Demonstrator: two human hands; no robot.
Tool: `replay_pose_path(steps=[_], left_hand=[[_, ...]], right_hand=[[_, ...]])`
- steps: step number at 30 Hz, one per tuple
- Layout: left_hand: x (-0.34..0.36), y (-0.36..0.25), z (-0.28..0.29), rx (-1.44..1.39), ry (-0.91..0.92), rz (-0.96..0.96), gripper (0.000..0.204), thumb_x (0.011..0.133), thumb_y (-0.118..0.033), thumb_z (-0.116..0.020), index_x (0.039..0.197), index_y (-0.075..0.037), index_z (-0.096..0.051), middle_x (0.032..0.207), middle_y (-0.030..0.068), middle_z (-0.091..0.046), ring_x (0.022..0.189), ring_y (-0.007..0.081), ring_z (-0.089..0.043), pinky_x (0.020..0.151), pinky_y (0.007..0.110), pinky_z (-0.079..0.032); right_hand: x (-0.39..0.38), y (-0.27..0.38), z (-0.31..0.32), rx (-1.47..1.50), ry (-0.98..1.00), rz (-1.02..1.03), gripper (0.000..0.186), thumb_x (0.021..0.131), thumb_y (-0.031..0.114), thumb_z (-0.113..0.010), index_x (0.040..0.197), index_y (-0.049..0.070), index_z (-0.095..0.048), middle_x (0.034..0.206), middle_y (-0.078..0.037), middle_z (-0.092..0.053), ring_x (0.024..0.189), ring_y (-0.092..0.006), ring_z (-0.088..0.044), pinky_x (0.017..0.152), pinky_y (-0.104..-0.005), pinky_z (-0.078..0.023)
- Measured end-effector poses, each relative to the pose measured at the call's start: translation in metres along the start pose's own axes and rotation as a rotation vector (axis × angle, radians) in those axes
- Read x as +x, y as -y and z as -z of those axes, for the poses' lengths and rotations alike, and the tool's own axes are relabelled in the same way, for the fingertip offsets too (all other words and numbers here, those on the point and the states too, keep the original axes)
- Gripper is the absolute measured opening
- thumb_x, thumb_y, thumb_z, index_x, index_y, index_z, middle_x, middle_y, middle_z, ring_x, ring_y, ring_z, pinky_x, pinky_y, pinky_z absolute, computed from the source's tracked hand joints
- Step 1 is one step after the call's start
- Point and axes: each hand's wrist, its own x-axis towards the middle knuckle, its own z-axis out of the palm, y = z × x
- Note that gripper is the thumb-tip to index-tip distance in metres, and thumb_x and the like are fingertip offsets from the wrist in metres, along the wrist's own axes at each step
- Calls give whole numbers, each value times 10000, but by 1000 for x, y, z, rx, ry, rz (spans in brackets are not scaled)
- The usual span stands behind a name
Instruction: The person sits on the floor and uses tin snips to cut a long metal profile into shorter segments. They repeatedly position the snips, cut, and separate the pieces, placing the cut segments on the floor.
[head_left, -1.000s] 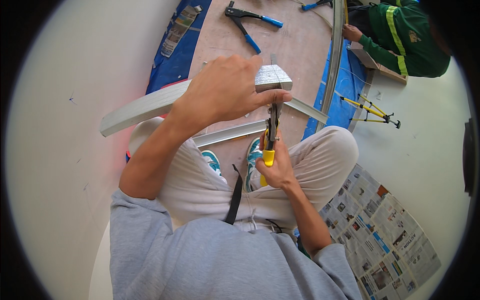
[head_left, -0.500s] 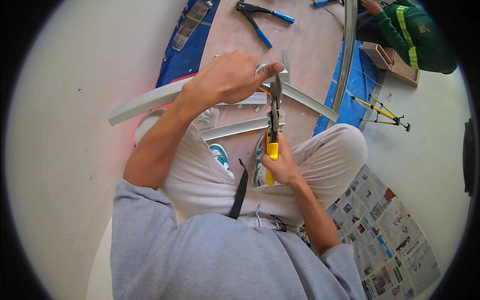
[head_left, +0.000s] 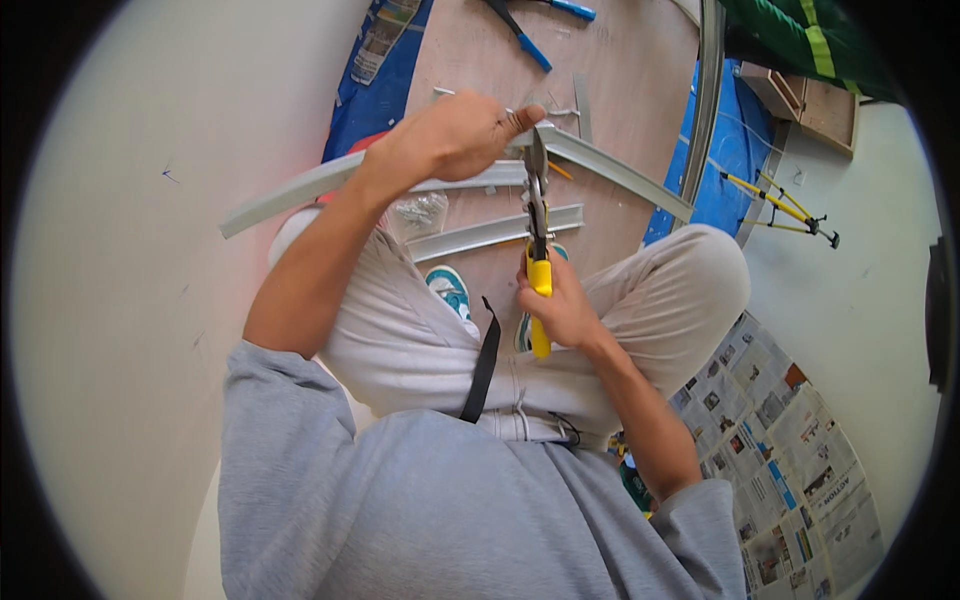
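Metal channel (head_left: 290, 192) is gripped by left hand (head_left: 445, 138) above left knee (head_left: 291, 238); yellow-handled snips (head_left: 539, 215) are clenched in right hand (head_left: 565, 303), blades (head_left: 537, 158) near left thumb (head_left: 524, 120). Cutting seems in hand; a steadied channel is probably needed next.

Left hand (head_left: 450, 135) is raised well ahead of the torso, back of the hand uppermost; fingers are folded under and mostly hidden; left thumb (head_left: 524, 121) is extended toward the right; left forearm (head_left: 325, 240) slants inward from a bent left elbow (head_left: 275, 340); right hand (head_left: 562, 300) is nearer the torso, closed in a wrapped grip; right forearm (head_left: 645, 405) runs forward and inward to the right wrist (head_left: 597, 345); the hands are apart; left knee (head_left: 292, 235) and right knee (head_left: 712, 265) are bent and spread.
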Motion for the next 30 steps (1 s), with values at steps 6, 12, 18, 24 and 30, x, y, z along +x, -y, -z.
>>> replay_pose_path(steps=[6, 12, 18, 24, 30], left_hand=[[18, 39, -38, 22, 163, 88, 1023, 1021, -792, -134, 663, 88, -512, 568, 209, -500, 605, 410, -603, 674, 510, -523], [30, 92, -86, -117, 248, 208, 1113, 919, -914, -123, 533, 46, -535, 549, 169, -577, 522, 290, -660, 549, 431, -557], [33, 83, -77, 178, -499, 181, 727, 1001, -681, -480, 965, -11, -760, 995, 238, -733, 1032, 431, -672, 970, 523, -496], [-63, 1, -130, -561, -674, 676, 1146, 816, -638, -809, 1486, 157, -326, 1495, 363, -435, 1400, 432, -463, 1170, 480, -369], [-5, 38, -170, -1025, -673, 1012, 1127, 839, -814, -658, 1405, 137, -448, 1382, 292, -538, 1280, 360, -548, 1128, 426, -406]], right_hand=[[7, -30, -13, 187, 97, -204, 239, 857, 198, -674, 968, 36, -537, 815, -41, -571, 736, -149, -551, 679, -319, -483], [26, -42, -41, 258, 51, -397, 181, 891, 192, -635, 974, 45, -569, 808, -43, -574, 694, -147, -574, 638, -318, -492], [58, -63, -44, 212, -30, -407, 323, 856, 278, -682, 979, -19, -646, 834, -76, -621, 733, -181, -578, 679, -351, -484], [57, -66, -40, 340, -103, -385, 300, 853, 275, -681, 954, -5, -642, 827, -74, -610, 735, -173, -563, 675, -342, -463], [87, -66, -30, 29, -149, -305, 309, 881, 279, -661, 915, -28, -669, 796, -96, -672, 692, -189, -611, 642, -370, -491]])
